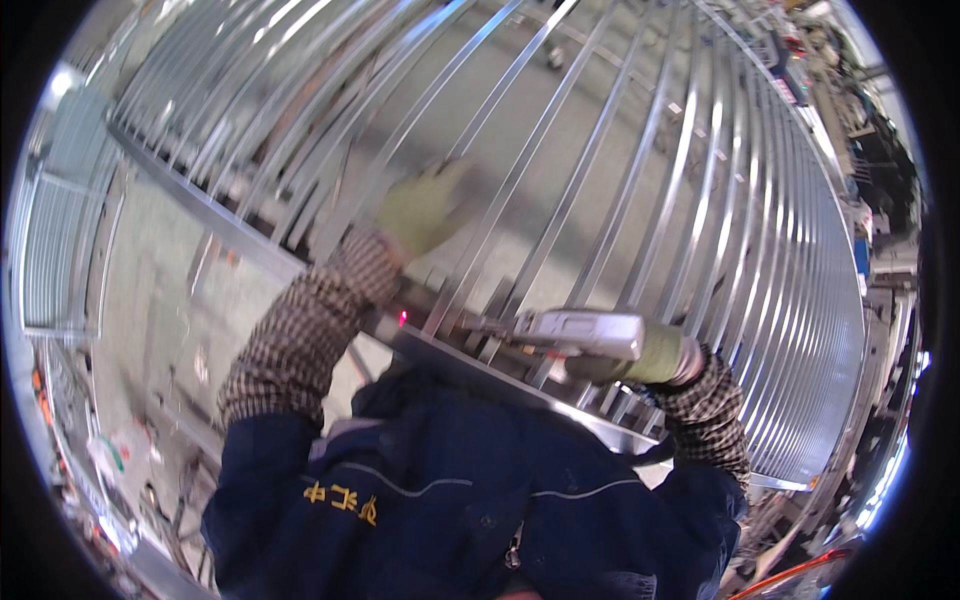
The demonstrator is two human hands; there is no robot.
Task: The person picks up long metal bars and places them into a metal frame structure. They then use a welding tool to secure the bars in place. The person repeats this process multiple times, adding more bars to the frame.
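Note:
My right hand (652, 354), in a pale green glove, is closed around a white and grey handheld welding gun (582, 330). Its narrow nozzle points left, low over the near ends of the metal bars. A small red light spot (403, 318) shows to the left of the nozzle, by the near rail (470, 370) of the metal frame. Over the bars further up is my left hand (422, 208), gloved the same way. Motion smears its fingers, so their grip cannot be made out. Long shiny metal bars (570, 205) run side by side away from me.
Another barred metal panel (65, 250) stands at the far left. Grey floor (150, 265) shows between it and the frame. Cluttered equipment (850, 130) lines the right side, and an orange cable (800, 572) runs at the lower right. A white bag (125, 450) lies at lower left.

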